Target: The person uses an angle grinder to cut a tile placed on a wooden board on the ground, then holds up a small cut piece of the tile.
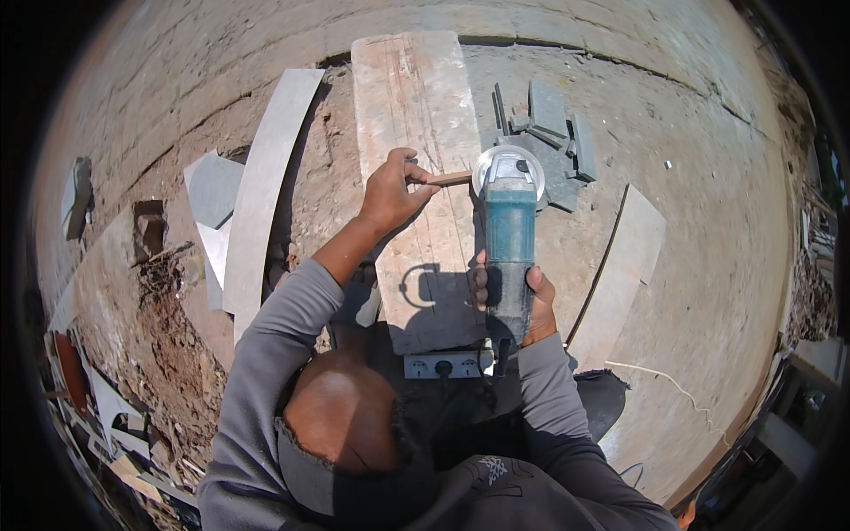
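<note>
My right hand [537, 301] is wrapped round the body of a teal and black angle grinder [510, 230], its disc end pointing away from me. Between the thumb and fingers of my left hand [392, 188] is a thin brown strip [453, 178], perhaps wood or tile. The strip's right end meets or nearly meets the edge of the grinder's round disc [485, 168]; contact I cannot tell. Both are over or beside a long, scuffed pale board [412, 97] that runs away from me. Whether the disc is spinning does not show.
A white power strip [425, 365] with a plug sits at the board's near end. Grey tile offcuts [551, 115] are piled beyond the grinder. Long pale slabs lie at left [257, 195] and right [627, 257]. Broken soil [177, 327] and a thin cord [677, 385] are on the ground.
</note>
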A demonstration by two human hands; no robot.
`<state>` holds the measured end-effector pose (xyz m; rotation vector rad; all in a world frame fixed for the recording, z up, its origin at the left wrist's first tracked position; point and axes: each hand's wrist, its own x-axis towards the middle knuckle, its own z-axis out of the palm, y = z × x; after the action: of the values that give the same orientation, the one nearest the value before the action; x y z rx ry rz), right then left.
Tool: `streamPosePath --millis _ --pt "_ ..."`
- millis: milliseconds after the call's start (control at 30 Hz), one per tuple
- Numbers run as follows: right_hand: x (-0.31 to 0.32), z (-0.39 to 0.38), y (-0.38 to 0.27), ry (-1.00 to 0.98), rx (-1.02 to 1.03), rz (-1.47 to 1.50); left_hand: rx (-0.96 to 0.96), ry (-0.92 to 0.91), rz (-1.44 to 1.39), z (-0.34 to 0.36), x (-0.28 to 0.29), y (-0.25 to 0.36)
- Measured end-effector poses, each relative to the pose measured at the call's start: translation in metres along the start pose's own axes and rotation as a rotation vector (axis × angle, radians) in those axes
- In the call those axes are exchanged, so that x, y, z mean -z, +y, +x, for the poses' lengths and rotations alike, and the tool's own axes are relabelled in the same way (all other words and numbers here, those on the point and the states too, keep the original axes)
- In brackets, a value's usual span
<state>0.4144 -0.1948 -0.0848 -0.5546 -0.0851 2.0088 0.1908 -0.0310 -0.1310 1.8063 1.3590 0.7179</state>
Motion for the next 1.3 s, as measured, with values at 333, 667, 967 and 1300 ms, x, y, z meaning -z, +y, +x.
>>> streamPosePath --millis 333,667,967,1300 --pt "0.001 -0.007 -0.012 0.031 0.089 -0.036 -0.029 -0.033 -0.005 0.001 0.005 0.004" --pt "0.0 -0.015 -0.019 0.072 0.132 -0.107 -0.068 0.312 0.134 0.013 0.034 -0.014" --pt "-0.002 -0.019 -0.021 0.047 0.165 -0.101 -0.243 -0.02 0.291 0.004 0.019 0.019" --pt "0.005 -0.021 -0.02 -0.004 0.173 -0.055 -0.365 0.004 0.356 0.01 0.006 0.023"
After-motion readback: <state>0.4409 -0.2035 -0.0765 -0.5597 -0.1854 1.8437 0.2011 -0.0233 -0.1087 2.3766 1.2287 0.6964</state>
